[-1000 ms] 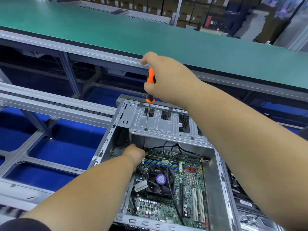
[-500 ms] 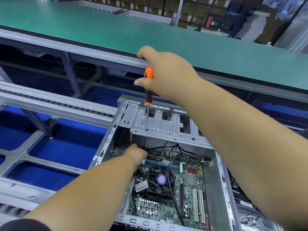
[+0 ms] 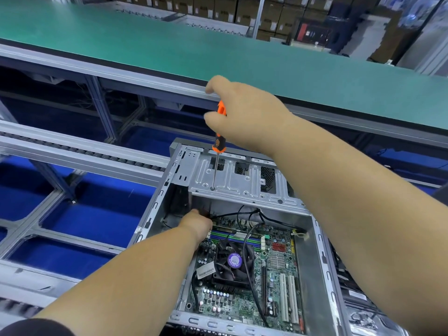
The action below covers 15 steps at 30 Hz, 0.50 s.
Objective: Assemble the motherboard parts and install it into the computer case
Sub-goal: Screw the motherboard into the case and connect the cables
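The right hand [image 3: 244, 115] clamps the upright screwdriver [image 3: 219, 141], tip at six o'clock on the drive-bay plate [image 3: 242, 183], while whether the left hand [image 3: 197, 224] grips anything inside the case [image 3: 155, 214] is hidden

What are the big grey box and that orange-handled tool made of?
Computer case: looks like bare sheet steel, dull grey, with stamped ribs and punched holes. Screwdriver: handle seems orange-and-black plastic or rubber; shaft is thin shiny metal. Right hand grips it.

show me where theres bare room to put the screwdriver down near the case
Free: the green bench top beyond the right hand. Crowded: the motherboard in the computer case, with fan, cables and the left hand; the screwdriver stands on the drive bracket.
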Each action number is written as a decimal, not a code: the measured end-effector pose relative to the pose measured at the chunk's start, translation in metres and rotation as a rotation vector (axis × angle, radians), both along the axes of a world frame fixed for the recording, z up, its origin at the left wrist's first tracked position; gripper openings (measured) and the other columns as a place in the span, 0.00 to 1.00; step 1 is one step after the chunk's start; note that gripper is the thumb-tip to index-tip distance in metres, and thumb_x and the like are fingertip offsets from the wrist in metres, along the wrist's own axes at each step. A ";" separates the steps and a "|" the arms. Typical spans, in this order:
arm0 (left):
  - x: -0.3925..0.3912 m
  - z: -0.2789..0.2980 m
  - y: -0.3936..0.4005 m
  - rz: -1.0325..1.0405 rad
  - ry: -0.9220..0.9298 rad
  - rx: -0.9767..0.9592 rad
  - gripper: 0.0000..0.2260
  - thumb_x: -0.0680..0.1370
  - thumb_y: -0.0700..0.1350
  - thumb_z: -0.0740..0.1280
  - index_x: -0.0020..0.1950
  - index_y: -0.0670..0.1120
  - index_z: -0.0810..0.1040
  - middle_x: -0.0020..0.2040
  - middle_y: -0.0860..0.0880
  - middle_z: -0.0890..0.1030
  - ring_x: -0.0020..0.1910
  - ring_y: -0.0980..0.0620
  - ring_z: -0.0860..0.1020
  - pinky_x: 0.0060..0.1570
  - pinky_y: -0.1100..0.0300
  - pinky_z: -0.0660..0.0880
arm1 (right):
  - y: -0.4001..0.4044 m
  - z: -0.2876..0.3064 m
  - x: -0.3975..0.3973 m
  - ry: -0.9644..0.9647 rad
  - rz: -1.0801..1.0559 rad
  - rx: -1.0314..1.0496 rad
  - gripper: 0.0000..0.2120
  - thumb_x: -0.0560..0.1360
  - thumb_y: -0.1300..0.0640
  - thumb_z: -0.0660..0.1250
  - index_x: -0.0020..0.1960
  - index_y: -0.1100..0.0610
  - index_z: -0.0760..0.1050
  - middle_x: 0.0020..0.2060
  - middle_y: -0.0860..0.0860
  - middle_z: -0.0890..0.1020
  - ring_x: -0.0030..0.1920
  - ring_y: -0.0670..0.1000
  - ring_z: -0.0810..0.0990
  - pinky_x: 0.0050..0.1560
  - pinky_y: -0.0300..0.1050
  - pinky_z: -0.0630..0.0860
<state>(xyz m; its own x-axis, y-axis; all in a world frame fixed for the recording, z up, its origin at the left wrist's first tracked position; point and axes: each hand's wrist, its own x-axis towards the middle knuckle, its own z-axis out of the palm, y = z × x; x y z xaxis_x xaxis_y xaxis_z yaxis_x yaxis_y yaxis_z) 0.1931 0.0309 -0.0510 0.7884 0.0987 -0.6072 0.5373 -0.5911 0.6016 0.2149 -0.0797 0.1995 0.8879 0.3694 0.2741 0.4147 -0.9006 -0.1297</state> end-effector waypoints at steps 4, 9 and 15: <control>-0.001 0.002 -0.001 0.005 0.002 -0.018 0.26 0.76 0.37 0.63 0.74 0.42 0.63 0.47 0.45 0.73 0.33 0.54 0.67 0.37 0.59 0.69 | -0.001 0.003 0.000 0.019 0.044 0.007 0.23 0.77 0.47 0.66 0.69 0.51 0.65 0.38 0.46 0.71 0.41 0.52 0.74 0.36 0.47 0.65; -0.002 0.003 -0.001 0.008 0.000 -0.023 0.25 0.77 0.37 0.63 0.73 0.42 0.63 0.43 0.47 0.72 0.34 0.53 0.68 0.42 0.59 0.69 | 0.000 0.000 -0.002 -0.035 -0.013 -0.077 0.20 0.80 0.41 0.58 0.67 0.50 0.67 0.40 0.46 0.72 0.43 0.53 0.74 0.38 0.47 0.65; -0.002 0.005 -0.001 -0.008 -0.009 -0.002 0.20 0.77 0.38 0.63 0.69 0.40 0.66 0.48 0.43 0.73 0.41 0.48 0.71 0.42 0.59 0.69 | 0.001 0.004 -0.002 -0.043 0.000 -0.101 0.23 0.78 0.41 0.65 0.67 0.50 0.67 0.41 0.47 0.73 0.44 0.55 0.73 0.40 0.48 0.69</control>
<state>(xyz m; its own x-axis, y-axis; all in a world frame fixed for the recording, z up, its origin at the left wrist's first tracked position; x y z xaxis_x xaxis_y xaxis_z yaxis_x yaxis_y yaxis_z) 0.1907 0.0303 -0.0458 0.7945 0.0918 -0.6002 0.5275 -0.5941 0.6074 0.2133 -0.0784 0.2038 0.8760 0.3974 0.2732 0.4184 -0.9080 -0.0207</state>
